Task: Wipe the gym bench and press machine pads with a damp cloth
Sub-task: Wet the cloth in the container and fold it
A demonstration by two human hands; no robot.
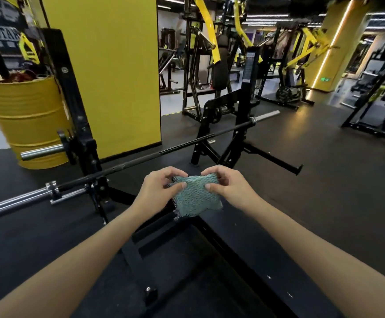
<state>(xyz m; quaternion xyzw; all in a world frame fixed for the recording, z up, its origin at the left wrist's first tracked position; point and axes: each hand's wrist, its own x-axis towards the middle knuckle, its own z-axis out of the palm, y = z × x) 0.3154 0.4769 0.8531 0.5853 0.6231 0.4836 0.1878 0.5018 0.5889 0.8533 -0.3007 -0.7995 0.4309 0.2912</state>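
Note:
A teal knitted cloth [195, 196] hangs in the air at the centre of the head view, folded into a rough square. My left hand [158, 191] pinches its upper left corner between thumb and curled fingers. My right hand [227, 184] pinches the upper right corner the same way. Below the cloth lies the black pad of the gym bench [251, 251], running from under my hands toward the lower right. A black press machine pad [220, 72] stands upright far behind, among yellow lever arms.
A barbell [127, 166] rests across the black bench rack [76, 125] just beyond my hands. A yellow drum [28, 120] stands at the left beside a yellow pillar [108, 72]. Black rubber floor [338, 180] stretches to the right, with more machines [375, 97] at the back.

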